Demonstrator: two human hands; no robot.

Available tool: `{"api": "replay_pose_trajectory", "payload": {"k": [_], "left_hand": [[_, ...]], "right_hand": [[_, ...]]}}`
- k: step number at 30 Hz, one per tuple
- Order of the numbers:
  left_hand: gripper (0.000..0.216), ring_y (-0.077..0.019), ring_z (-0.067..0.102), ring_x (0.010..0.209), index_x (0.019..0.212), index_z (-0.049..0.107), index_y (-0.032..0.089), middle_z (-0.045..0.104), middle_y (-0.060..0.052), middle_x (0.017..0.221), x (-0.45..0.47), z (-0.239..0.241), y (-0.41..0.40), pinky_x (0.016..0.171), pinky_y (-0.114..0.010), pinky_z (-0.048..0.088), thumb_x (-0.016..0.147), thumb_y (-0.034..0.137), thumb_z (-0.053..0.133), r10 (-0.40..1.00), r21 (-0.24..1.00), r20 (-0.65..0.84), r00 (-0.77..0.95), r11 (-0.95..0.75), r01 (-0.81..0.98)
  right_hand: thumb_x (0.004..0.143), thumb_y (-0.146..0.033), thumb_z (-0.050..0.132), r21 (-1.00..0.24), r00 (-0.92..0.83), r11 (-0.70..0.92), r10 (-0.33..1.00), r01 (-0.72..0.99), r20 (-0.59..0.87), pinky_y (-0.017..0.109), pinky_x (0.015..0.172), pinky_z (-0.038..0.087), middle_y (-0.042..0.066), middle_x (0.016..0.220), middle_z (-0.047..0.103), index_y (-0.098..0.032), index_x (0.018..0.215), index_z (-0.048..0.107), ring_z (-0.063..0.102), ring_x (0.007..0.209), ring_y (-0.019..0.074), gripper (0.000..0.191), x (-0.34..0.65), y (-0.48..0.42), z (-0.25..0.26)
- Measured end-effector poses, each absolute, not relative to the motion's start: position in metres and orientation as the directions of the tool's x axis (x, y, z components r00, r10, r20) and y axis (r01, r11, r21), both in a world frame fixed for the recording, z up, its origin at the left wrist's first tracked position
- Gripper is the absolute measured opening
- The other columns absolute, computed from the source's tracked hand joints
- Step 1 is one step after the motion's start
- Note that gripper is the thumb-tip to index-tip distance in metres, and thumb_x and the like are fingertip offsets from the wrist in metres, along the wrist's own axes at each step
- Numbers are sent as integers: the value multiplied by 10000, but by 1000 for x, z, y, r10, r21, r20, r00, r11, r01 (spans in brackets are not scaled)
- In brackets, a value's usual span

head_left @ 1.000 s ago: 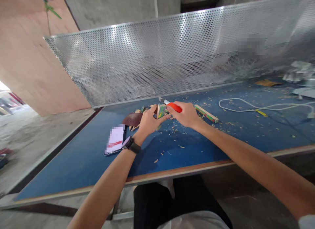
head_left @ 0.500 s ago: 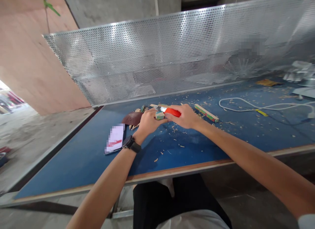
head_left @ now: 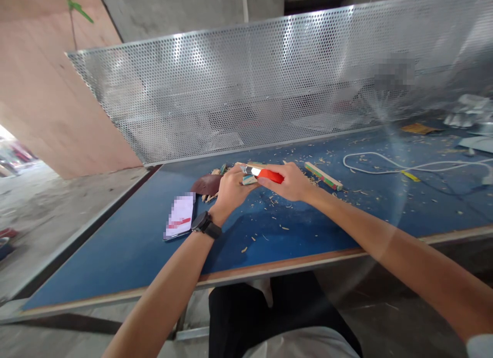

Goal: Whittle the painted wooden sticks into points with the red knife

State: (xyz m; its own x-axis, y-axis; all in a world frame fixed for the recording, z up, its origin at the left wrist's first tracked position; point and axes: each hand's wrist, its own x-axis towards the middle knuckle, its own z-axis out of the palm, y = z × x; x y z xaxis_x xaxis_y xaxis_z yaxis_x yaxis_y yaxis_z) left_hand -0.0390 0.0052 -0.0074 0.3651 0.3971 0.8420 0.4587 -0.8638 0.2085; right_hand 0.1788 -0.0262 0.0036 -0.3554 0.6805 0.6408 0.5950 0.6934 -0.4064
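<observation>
My left hand (head_left: 232, 187), with a black watch on its wrist, is closed around a small wooden block (head_left: 249, 180) with coloured markings; its near end shows and the rest is hidden by the fingers. My right hand (head_left: 291, 182) grips a red utility knife (head_left: 270, 175). The knife's metal blade points left and lies across the top of the block, close to the left fingers. A brown rounded piece (head_left: 208, 185) lies just left of the left hand, with thin wooden sticks partly under it. Right of my right hand lies a wooden strip (head_left: 323, 176) with green and red sides.
Wood shavings are scattered over the blue table (head_left: 127, 255). A phone (head_left: 180, 217) lies left of my left wrist. At the right are a white cable (head_left: 370, 170) and a yellow-brown packet (head_left: 419, 129). A perforated metal panel (head_left: 231, 96) stands along the back edge.
The block has tipped slightly, so less of its near end shows. The knife's blade has shifted a little over it. Both arms stay almost in place.
</observation>
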Motion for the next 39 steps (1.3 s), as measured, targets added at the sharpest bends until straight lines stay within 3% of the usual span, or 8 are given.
{"api": "replay_pose_trajectory", "payload": {"k": [12, 17, 23, 31, 39], "left_hand": [[109, -198, 721, 883, 869, 747, 190, 776, -71, 949, -38, -7, 4, 787, -339, 573, 863, 292, 786, 436, 208, 816, 381, -835, 510], [143, -187, 701, 858, 847, 700, 192, 759, -65, 929, -38, -6, 3, 751, -326, 540, 900, 319, 740, 432, 220, 815, 385, -847, 484], [172, -182, 671, 851, 855, 640, 205, 730, -51, 922, -39, -5, 2, 754, -325, 514, 895, 335, 744, 485, 283, 787, 382, -834, 474], [144, -172, 628, 829, 902, 594, 211, 671, -40, 933, -41, -8, 0, 736, -309, 479, 878, 270, 724, 507, 300, 769, 389, -823, 482], [26, -189, 627, 898, 897, 650, 208, 676, -58, 971, -39, -6, 0, 792, -334, 504, 899, 221, 673, 429, 231, 788, 442, -871, 434]], "right_hand": [[983, -631, 564, -357, -398, 717, 653, 598, 644, 350, 774, 477, 66, 1121, 817, -267, 1291, 779, 705, 828, 221, 523, 181, -25, 3], [971, -646, 579, -354, -392, 699, 669, 622, 632, 342, 748, 455, 48, 967, 813, -268, 1236, 798, 671, 759, 207, 511, 182, -24, 2], [973, -665, 559, -350, -407, 703, 668, 619, 623, 328, 711, 415, 44, 926, 787, -258, 1148, 807, 609, 712, 184, 508, 180, -27, 5], [982, -704, 543, -325, -430, 732, 636, 599, 641, 320, 677, 374, 27, 776, 717, -233, 1008, 799, 539, 653, 169, 536, 179, -29, 6], [970, -710, 552, -289, -441, 741, 616, 606, 653, 331, 702, 391, 32, 842, 753, -253, 934, 778, 580, 691, 180, 511, 179, -26, 3]]}}
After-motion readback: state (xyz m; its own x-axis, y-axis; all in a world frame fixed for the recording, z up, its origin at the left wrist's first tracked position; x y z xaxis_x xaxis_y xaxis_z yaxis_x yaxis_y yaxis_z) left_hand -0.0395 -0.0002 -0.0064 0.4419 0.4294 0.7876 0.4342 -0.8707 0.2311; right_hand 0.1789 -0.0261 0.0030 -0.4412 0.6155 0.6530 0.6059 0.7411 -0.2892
